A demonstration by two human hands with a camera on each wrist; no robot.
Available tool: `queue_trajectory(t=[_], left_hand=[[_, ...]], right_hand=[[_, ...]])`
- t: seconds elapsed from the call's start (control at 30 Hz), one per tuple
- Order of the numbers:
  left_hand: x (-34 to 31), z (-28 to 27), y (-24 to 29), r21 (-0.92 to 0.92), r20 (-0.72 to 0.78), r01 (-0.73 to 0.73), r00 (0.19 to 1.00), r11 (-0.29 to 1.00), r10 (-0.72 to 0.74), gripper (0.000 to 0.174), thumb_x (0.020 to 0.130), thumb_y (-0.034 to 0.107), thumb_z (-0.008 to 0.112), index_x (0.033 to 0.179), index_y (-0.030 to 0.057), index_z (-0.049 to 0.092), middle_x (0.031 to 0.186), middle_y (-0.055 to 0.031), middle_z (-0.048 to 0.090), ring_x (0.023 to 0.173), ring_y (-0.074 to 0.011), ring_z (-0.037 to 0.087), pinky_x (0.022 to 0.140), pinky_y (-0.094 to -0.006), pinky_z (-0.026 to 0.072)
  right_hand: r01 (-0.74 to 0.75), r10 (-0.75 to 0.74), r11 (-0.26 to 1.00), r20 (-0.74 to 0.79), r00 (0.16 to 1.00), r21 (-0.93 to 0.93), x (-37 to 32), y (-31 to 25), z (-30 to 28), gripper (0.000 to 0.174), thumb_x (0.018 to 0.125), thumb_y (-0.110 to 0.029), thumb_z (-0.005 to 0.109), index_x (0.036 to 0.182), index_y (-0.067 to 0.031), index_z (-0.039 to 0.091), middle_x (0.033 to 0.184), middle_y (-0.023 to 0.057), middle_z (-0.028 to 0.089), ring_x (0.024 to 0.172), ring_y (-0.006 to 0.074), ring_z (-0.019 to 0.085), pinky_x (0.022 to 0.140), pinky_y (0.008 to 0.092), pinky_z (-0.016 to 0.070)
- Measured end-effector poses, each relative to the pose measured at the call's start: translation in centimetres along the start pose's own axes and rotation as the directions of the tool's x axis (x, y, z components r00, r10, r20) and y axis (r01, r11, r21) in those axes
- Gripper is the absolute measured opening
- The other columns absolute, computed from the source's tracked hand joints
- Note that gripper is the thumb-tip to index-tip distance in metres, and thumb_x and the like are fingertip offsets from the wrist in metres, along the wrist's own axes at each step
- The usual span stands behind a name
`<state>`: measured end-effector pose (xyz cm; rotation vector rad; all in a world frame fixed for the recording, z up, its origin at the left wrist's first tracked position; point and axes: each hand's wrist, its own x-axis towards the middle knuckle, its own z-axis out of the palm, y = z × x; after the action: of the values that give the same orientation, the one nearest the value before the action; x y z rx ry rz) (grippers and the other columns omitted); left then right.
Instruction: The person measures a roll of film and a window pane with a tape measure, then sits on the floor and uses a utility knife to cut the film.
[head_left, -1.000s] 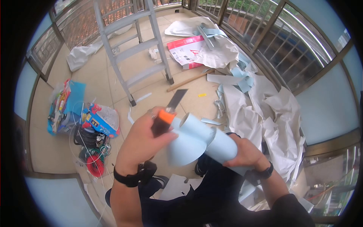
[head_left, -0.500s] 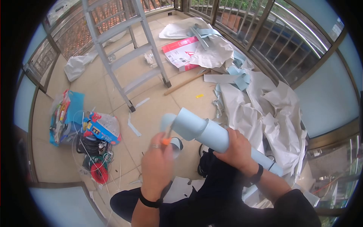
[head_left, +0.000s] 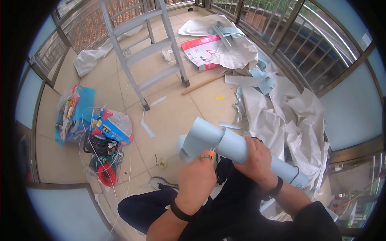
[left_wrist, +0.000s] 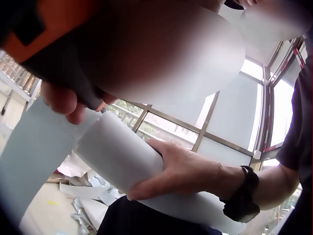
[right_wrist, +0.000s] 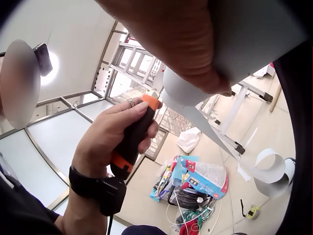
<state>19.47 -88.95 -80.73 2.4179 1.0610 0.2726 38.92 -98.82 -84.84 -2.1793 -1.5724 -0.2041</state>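
Observation:
A light blue roll of sheet material lies slantwise over the person's lap, and the right hand grips it around its middle. The left hand holds a utility knife with an orange and black handle. In the right wrist view the knife's tip end is right at the roll's side. A cut edge runs around the roll near the knife, and a loosened strip hangs from it, curling at its lower end. In the head view the left hand hides most of the knife.
A stepladder stands ahead on the tiled floor. Crumpled white sheets and blue scraps lie to the right, beside a red and white box. Bags and cable coils sit on the left. A tape measure lies near the foot.
The left hand with the knife has swung from the roll's far end down and back to its near side. The roll has turned in the right hand, and its loose flap has shifted.

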Motion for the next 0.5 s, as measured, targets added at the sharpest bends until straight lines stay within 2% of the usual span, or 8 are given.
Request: queue_trajectory(t=[0.2, 0.33, 0.37, 0.4, 0.43, 0.47, 0.5], left_hand=[[0.5, 0.1, 0.8, 0.095, 0.077, 0.026, 0.996, 0.995, -0.033, 0.021, 0.1, 0.018, 0.061, 0.113, 0.0025, 0.06, 0.08, -0.0166, 0.068, 0.069, -0.0368, 0.071, 0.06, -0.0466, 0.0552], [-0.1, 0.7, -0.3, 0.054, 0.132, 0.042, 0.99, 0.998, -0.049, 0.021, 0.101, 0.02, 0.059, 0.112, 0.0019, 0.06, 0.079, -0.0188, 0.069, 0.071, -0.0391, 0.071, 0.062, -0.0498, 0.0553], [-0.9, 1.1, -1.0, 0.042, 0.189, 0.049, 0.98, 0.998, -0.056, 0.022, 0.101, 0.021, 0.057, 0.111, 0.0016, 0.061, 0.079, -0.0198, 0.07, 0.072, -0.0406, 0.071, 0.063, -0.0513, 0.0554], [-1.9, 1.7, -2.0, 0.032, 0.245, 0.056, 0.968, 0.998, -0.062, 0.024, 0.102, 0.022, 0.056, 0.111, 0.0013, 0.061, 0.079, -0.0207, 0.07, 0.073, -0.0422, 0.071, 0.065, -0.0528, 0.0555], [-4.4, 4.8, -4.3, 0.041, 0.302, 0.069, 0.95, 0.997, -0.078, 0.025, 0.102, 0.024, 0.055, 0.109, 0.0014, 0.062, 0.078, -0.0212, 0.071, 0.074, -0.0435, 0.07, 0.066, -0.0538, 0.0555], [-6.3, 7.4, -6.6, 0.053, 0.349, 0.086, 0.932, 0.995, -0.099, 0.026, 0.102, 0.025, 0.054, 0.108, 0.0014, 0.063, 0.078, -0.0217, 0.071, 0.075, -0.0448, 0.07, 0.068, -0.0549, 0.0556], [-6.0, 7.2, -7.7, 0.06, 0.332, 0.08, 0.938, 0.995, -0.095, 0.026, 0.102, 0.025, 0.054, 0.108, 0.0014, 0.063, 0.078, -0.0217, 0.071, 0.075, -0.0448, 0.07, 0.068, -0.0549, 0.0556]], right_hand=[[-0.01, 0.01, 1.0, -0.008, 1.0, -0.023, -0.1, 0.2, 0.2, 0.066, 0.062, -0.023, 0.087, 0.119, -0.0037, 0.061, 0.097, 0.0121, 0.065, 0.083, 0.0332, 0.066, 0.07, 0.0451, 0.0523], [-0.027, 0.028, 0.999, 0.024, 0.999, -0.043, -0.5, 0.7, 0.9, 0.065, 0.061, -0.023, 0.087, 0.118, -0.0063, 0.061, 0.097, 0.0122, 0.066, 0.083, 0.0344, 0.067, 0.07, 0.0457, 0.0525], [-0.025, 0.026, 0.999, 0.025, 0.999, -0.044, -0.3, 0.9, 0.7, 0.065, 0.061, -0.023, 0.087, 0.118, -0.0063, 0.061, 0.097, 0.0122, 0.066, 0.083, 0.0344, 0.067, 0.07, 0.0457, 0.0525], [-0.081, 0.086, 0.995, 0.076, 0.993, -0.066, 0.0, 1.0, 0.4, 0.07, 0.061, -0.025, 0.089, 0.121, -0.006, 0.059, 0.102, 0.0137, 0.067, 0.088, 0.0353, 0.068, 0.073, 0.0463, 0.0544], [-0.135, 0.146, 0.987, 0.128, 0.981, -0.091, 0.1, 1.2, 0.1, 0.075, 0.061, -0.027, 0.09, 0.125, -0.0057, 0.058, 0.106, 0.0153, 0.068, 0.094, 0.0362, 0.069, 0.076, 0.0469, 0.0562], [-0.124, 0.135, 0.989, 0.128, 0.983, -0.086, 0.4, 1.5, -0.3, 0.075, 0.061, -0.027, 0.09, 0.125, -0.0057, 0.058, 0.106, 0.0153, 0.068, 0.094, 0.0362, 0.069, 0.076, 0.0469, 0.0562], [-0.159, 0.161, 0.987, 0.092, 0.983, -0.033, 1.0, 2.0, -0.5, 0.077, 0.06, -0.028, 0.091, 0.126, -0.0061, 0.058, 0.107, 0.0162, 0.069, 0.096, 0.037, 0.069, 0.079, 0.0471, 0.0566]])
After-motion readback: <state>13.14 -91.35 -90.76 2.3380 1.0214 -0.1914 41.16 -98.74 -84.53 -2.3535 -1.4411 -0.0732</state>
